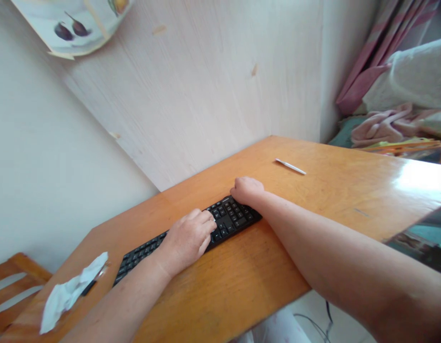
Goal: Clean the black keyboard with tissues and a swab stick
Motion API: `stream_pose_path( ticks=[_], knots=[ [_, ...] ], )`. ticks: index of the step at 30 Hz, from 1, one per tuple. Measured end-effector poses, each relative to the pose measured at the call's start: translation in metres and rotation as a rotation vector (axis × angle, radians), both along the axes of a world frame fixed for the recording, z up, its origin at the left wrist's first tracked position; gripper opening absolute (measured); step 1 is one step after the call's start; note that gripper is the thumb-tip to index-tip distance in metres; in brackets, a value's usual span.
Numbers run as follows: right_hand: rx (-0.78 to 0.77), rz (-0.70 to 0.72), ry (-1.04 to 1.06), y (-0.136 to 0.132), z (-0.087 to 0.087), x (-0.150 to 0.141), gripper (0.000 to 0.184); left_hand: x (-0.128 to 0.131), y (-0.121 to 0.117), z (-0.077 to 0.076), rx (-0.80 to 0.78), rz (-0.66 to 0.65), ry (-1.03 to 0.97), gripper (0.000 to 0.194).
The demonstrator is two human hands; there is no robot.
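A black keyboard (225,224) lies at a slant across the wooden table (220,295). My left hand (189,236) rests over its middle, fingers curled down and pressed together on the keys. A tiny bit of white shows at those fingertips, too small to name. At the keyboard's far right end, my right hand (247,190) is closed round the edge, its thumb side turned away and its fingertips hidden. The left hand and forearm cover part of the keys.
A crumpled white tissue (72,293) lies at the table's left, beside a thin dark object (88,288). Beyond my right hand is a slim white pen-like stick (291,166). A wooden chair (20,281) stands left; cables (327,324) hang below the front edge. Walls border the back.
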State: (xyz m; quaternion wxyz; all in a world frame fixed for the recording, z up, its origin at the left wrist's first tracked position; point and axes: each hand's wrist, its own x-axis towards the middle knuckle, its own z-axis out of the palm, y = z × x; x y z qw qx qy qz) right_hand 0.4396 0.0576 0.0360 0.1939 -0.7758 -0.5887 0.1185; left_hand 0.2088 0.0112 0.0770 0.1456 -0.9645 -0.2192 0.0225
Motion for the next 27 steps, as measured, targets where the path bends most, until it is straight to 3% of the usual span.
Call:
stream_pose_path(
  ticks=[10, 18, 27],
  knots=[
    [-0.004, 0.003, 0.002, -0.002, 0.001, 0.000, 0.036, -0.015, -0.008, -0.002, -0.194, 0.024, -0.229, 0.023],
    [0.000, 0.003, 0.002, -0.002, 0.001, 0.000, 0.035, 0.008, 0.035, 0.001, -0.168, 0.161, -0.404, 0.025],
    [0.019, 0.010, -0.009, 0.000, -0.001, -0.001, 0.036, 0.031, 0.065, -0.010, -0.135, 0.172, -0.262, 0.033]
  ],
)
